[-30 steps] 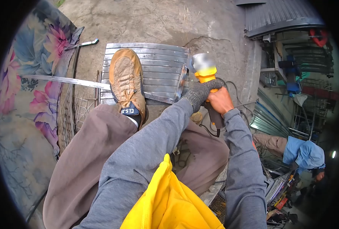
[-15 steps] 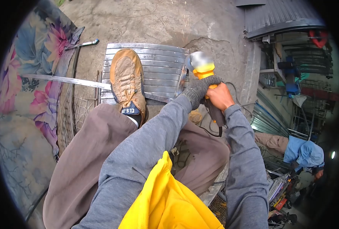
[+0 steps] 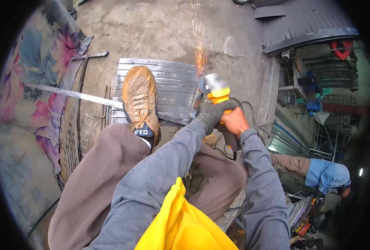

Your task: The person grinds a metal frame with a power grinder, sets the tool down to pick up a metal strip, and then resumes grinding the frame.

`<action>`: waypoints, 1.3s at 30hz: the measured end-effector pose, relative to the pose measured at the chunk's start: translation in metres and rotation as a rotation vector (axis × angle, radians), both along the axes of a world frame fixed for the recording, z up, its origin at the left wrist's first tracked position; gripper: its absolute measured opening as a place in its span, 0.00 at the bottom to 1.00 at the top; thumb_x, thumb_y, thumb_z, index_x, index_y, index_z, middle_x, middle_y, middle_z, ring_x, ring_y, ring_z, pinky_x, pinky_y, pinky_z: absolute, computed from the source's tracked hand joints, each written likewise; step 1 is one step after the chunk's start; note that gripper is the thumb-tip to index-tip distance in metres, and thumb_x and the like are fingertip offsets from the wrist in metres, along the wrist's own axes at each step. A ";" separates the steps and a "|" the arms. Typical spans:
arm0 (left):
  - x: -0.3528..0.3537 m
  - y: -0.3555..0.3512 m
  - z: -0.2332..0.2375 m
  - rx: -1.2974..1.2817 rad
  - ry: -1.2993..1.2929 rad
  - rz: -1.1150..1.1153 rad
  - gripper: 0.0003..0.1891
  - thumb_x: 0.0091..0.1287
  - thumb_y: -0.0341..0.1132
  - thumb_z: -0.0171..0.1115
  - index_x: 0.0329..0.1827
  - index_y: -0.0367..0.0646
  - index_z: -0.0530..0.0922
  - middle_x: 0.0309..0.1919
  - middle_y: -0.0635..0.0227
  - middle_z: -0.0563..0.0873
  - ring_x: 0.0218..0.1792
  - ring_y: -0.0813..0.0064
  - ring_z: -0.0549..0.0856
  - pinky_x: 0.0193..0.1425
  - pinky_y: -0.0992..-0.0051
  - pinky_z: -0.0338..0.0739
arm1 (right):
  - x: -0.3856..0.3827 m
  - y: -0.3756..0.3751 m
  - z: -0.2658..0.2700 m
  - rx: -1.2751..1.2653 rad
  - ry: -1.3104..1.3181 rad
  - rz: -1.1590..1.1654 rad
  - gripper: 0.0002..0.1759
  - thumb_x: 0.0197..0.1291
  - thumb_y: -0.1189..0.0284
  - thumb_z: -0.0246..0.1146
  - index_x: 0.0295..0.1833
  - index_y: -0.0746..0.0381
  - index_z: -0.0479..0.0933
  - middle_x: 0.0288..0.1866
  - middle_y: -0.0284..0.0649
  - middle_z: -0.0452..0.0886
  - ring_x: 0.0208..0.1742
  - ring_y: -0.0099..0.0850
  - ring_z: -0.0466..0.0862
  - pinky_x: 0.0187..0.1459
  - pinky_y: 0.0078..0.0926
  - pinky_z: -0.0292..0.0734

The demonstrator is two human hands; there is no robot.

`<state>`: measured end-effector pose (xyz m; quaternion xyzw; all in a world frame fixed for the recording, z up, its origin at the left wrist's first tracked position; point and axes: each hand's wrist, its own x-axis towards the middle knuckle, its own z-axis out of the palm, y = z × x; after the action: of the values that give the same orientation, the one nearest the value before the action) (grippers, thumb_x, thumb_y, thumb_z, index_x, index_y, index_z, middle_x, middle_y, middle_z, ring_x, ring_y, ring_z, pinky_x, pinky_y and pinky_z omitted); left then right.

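Observation:
Both my hands are wrapped around a yellow and black angle grinder (image 3: pixel 218 96). My left hand (image 3: pixel 213 115), in a grey knitted glove, is closed round it nearer the head. Behind it, my bare right hand (image 3: pixel 235 121) grips the body. The disc meets the right edge of a ribbed metal panel (image 3: pixel 174 89), and orange sparks (image 3: pixel 200 54) fly away from me there. My tan shoe (image 3: pixel 140 96) presses on the left part of the panel. The disc itself is partly blurred.
A long flat metal strip (image 3: pixel 74 93) lies to the left, near thin rods and a floral cloth (image 3: pixel 47 83). The grinder's cord (image 3: pixel 235 155) loops beside my leg. At right, a person in blue (image 3: pixel 326 173) bends near metal stock, below a corrugated sheet (image 3: pixel 310 25).
The spark stream has grown much brighter and denser. The grinder has come slightly nearer to me along the panel's edge, and the whole view has shifted a little.

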<state>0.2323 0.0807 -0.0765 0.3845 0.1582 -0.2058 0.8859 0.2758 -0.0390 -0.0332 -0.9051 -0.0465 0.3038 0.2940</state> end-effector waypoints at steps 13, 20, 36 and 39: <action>0.001 0.000 -0.002 -0.006 0.023 0.023 0.26 0.56 0.55 0.70 0.54 0.51 0.81 0.44 0.64 0.84 0.40 0.68 0.84 0.34 0.68 0.80 | -0.009 0.005 0.009 -0.009 -0.037 0.022 0.25 0.47 0.58 0.69 0.44 0.67 0.83 0.41 0.52 0.87 0.46 0.47 0.87 0.45 0.37 0.79; 0.006 0.001 0.008 -0.028 0.069 0.000 0.23 0.58 0.51 0.69 0.53 0.50 0.82 0.45 0.63 0.84 0.41 0.68 0.84 0.36 0.67 0.81 | 0.003 0.005 0.012 -0.072 -0.069 0.061 0.24 0.46 0.61 0.69 0.44 0.68 0.82 0.40 0.53 0.86 0.45 0.44 0.87 0.46 0.36 0.79; 0.009 0.008 0.012 0.102 -0.059 -0.100 0.17 0.70 0.41 0.58 0.59 0.52 0.80 0.51 0.63 0.82 0.46 0.70 0.84 0.39 0.68 0.83 | 0.003 0.008 0.015 -0.077 -0.169 0.083 0.19 0.48 0.62 0.66 0.40 0.67 0.82 0.34 0.50 0.86 0.37 0.43 0.87 0.40 0.37 0.79; 0.004 0.007 0.011 0.188 -0.133 -0.067 0.18 0.67 0.45 0.60 0.57 0.52 0.81 0.47 0.62 0.83 0.42 0.69 0.83 0.37 0.68 0.81 | 0.009 0.002 0.013 -0.088 -0.082 0.133 0.19 0.47 0.63 0.66 0.39 0.68 0.82 0.34 0.51 0.86 0.38 0.45 0.87 0.41 0.37 0.79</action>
<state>0.2359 0.0877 -0.0657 0.4837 0.1048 -0.1937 0.8471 0.2846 -0.0365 -0.0206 -0.9237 -0.1052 0.2871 0.2310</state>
